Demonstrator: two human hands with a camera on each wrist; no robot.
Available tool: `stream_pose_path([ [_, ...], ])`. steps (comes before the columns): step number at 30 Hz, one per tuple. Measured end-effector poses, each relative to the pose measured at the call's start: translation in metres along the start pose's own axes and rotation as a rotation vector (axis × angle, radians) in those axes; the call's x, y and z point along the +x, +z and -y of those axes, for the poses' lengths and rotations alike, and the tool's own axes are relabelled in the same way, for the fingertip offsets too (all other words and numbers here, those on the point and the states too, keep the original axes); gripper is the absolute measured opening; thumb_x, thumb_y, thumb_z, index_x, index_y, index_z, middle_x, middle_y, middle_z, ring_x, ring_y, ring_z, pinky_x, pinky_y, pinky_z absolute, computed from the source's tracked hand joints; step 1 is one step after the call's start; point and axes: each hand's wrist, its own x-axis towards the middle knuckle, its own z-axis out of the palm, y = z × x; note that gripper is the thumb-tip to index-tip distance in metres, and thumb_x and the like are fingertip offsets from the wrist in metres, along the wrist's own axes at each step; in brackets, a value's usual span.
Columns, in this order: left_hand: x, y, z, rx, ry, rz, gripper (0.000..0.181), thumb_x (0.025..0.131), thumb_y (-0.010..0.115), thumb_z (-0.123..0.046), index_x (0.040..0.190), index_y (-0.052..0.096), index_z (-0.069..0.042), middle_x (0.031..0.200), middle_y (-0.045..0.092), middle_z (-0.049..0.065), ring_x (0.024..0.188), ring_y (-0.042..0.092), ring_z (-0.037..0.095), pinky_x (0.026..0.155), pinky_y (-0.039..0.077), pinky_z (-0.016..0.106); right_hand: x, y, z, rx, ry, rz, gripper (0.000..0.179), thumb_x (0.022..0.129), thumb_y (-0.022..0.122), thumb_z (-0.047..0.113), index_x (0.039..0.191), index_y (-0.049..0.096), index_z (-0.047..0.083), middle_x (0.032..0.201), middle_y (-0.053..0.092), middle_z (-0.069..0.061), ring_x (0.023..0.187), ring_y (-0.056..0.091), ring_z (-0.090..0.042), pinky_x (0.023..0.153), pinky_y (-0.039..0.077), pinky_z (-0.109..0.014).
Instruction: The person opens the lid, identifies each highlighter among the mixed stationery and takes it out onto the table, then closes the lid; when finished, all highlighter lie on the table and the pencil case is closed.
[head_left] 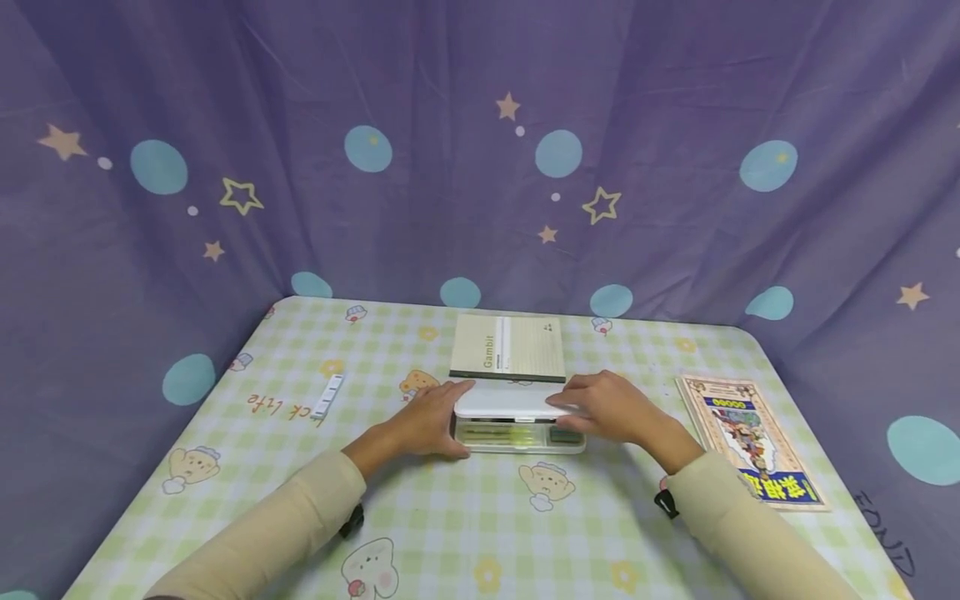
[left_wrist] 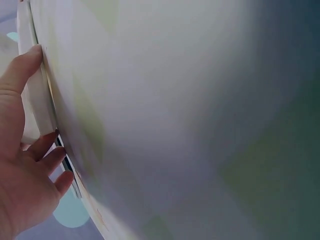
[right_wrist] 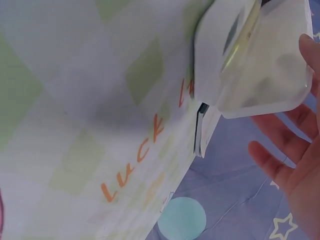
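A white pencil case (head_left: 517, 450) lies near the middle of the table with its lid (head_left: 506, 400) partly raised. Through the gap, yellowish pencils (head_left: 495, 435) and a dark green item (head_left: 566, 435) show inside. My left hand (head_left: 431, 422) grips the case's left end, thumb at the front corner and fingers toward the back. At the other end, my right hand (head_left: 609, 408) holds the lid's edge between thumb and fingers. The right wrist view shows the lid (right_wrist: 275, 75) tilted away from the base (right_wrist: 207, 55).
Just behind the case lies a beige notebook (head_left: 517, 346). A colourful book (head_left: 753, 442) rests at the right side of the table. On the left is a small white strip-like item (head_left: 327, 396). A purple curtain (head_left: 465, 67) hangs behind the checked tablecloth (head_left: 427, 533).
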Motion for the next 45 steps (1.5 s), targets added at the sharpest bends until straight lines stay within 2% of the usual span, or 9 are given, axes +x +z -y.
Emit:
stream_pose_path([
  [5,-0.002,0.002,-0.002,-0.002,-0.022,-0.013,0.127,0.067,0.092,-0.051,0.161,0.022,-0.004,0.155,0.049,0.018,0.14,0.05,0.033,0.109,0.037,0.06,0.002,-0.004,-0.008,0.033,0.051,-0.017,0.026,0.093,0.073,0.036,0.115,0.079,0.023,0.094,0.076,0.006,0.066,0.062,-0.005,0.068,0.055,-0.031],
  [10,-0.004,0.002,-0.003,-0.004,-0.057,-0.008,0.132,0.066,0.092,-0.054,0.163,0.016,-0.004,0.15,0.054,0.02,0.136,0.054,0.033,0.108,0.037,0.061,0.006,-0.005,-0.016,0.071,0.13,-0.028,0.025,0.092,0.074,0.039,0.109,0.082,0.023,0.089,0.076,0.007,0.063,0.057,0.003,0.063,0.05,-0.025],
  [17,-0.004,0.003,-0.003,-0.032,-0.072,-0.019,0.142,0.062,0.095,-0.053,0.163,0.009,-0.001,0.142,0.062,0.014,0.128,0.061,0.03,0.11,0.035,0.058,0.007,-0.009,-0.024,0.133,0.156,-0.039,0.021,0.095,0.072,0.033,0.112,0.081,0.024,0.092,0.077,0.007,0.064,0.054,0.003,0.062,0.048,-0.023],
  [22,-0.005,0.003,-0.004,-0.031,-0.079,-0.023,0.146,0.063,0.094,-0.053,0.162,0.004,0.004,0.144,0.06,0.013,0.129,0.06,0.032,0.113,0.034,0.056,0.005,-0.012,-0.032,0.213,0.153,-0.048,0.026,0.097,0.07,0.019,0.122,0.077,0.019,0.097,0.077,0.005,0.065,0.05,0.003,0.062,0.045,-0.023],
  [27,-0.008,0.001,-0.004,-0.023,-0.074,-0.016,0.147,0.066,0.092,-0.052,0.159,-0.002,0.01,0.148,0.057,0.013,0.133,0.057,0.03,0.115,0.032,0.056,0.006,-0.01,-0.04,0.247,0.185,-0.058,0.029,0.099,0.066,0.016,0.126,0.075,0.02,0.098,0.077,0.004,0.063,0.046,0.001,0.063,0.044,-0.024],
  [35,-0.008,-0.001,-0.006,-0.033,-0.062,-0.027,0.148,0.067,0.093,-0.049,0.158,-0.006,0.012,0.148,0.056,0.012,0.132,0.057,0.028,0.116,0.032,0.055,0.017,-0.005,-0.052,0.29,0.285,-0.106,0.028,0.1,0.064,0.014,0.125,0.076,0.019,0.082,0.074,0.001,0.054,0.037,0.0,0.059,0.039,-0.025],
  [39,-0.008,-0.002,-0.007,-0.035,-0.059,-0.033,0.148,0.066,0.093,-0.048,0.158,-0.006,0.011,0.148,0.056,0.012,0.134,0.056,0.028,0.117,0.031,0.055,0.019,-0.001,-0.056,0.312,0.343,-0.116,0.028,0.1,0.065,0.015,0.125,0.076,0.019,0.082,0.075,0.001,0.055,0.048,-0.002,0.058,0.042,-0.025],
  [42,-0.007,-0.002,-0.006,-0.035,-0.06,-0.033,0.148,0.066,0.093,-0.048,0.159,-0.007,0.01,0.149,0.056,0.011,0.135,0.056,0.028,0.117,0.031,0.055,0.021,0.0,-0.058,0.33,0.366,-0.119,0.028,0.1,0.065,0.016,0.125,0.075,0.019,0.092,0.079,-0.002,0.061,0.062,-0.012,0.059,0.045,-0.026],
  [45,-0.007,-0.002,-0.006,-0.027,-0.061,-0.031,0.148,0.067,0.093,-0.049,0.159,-0.007,0.009,0.149,0.056,0.011,0.135,0.056,0.028,0.117,0.031,0.054,0.022,0.002,-0.06,0.342,0.379,-0.117,0.028,0.101,0.064,0.016,0.127,0.075,0.02,0.102,0.079,-0.006,0.068,0.07,-0.022,0.059,0.045,-0.026],
])
